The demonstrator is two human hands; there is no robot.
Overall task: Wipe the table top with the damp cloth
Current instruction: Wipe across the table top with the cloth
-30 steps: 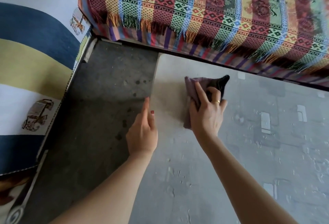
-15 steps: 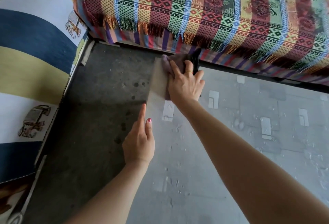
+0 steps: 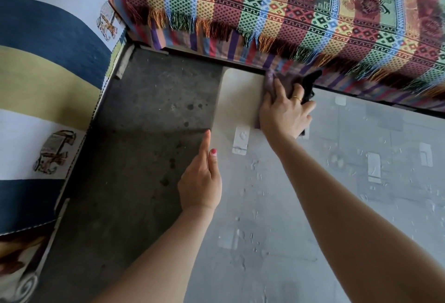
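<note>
A glass table top (image 3: 301,206) fills the lower right, streaked with drops and pale marks. A crumpled purple and black cloth (image 3: 286,81) lies at the table's far edge near its left corner. My right hand (image 3: 284,112) presses flat on the cloth with fingers spread, a ring on one finger. At the table's left edge rests my left hand (image 3: 201,179), fingers straight and pointing away from me, holding nothing.
A sofa with a striped patterned throw (image 3: 289,8) runs along the table's far side, its fringe hanging close to the cloth. A blue, yellow and white striped seat cover (image 3: 48,73) stands at the left. Dark concrete floor (image 3: 144,134) lies between.
My right hand first carried the cloth away from me to the table's far left corner, then slid it a little to the right along the far edge. My left hand stayed at the left edge.
</note>
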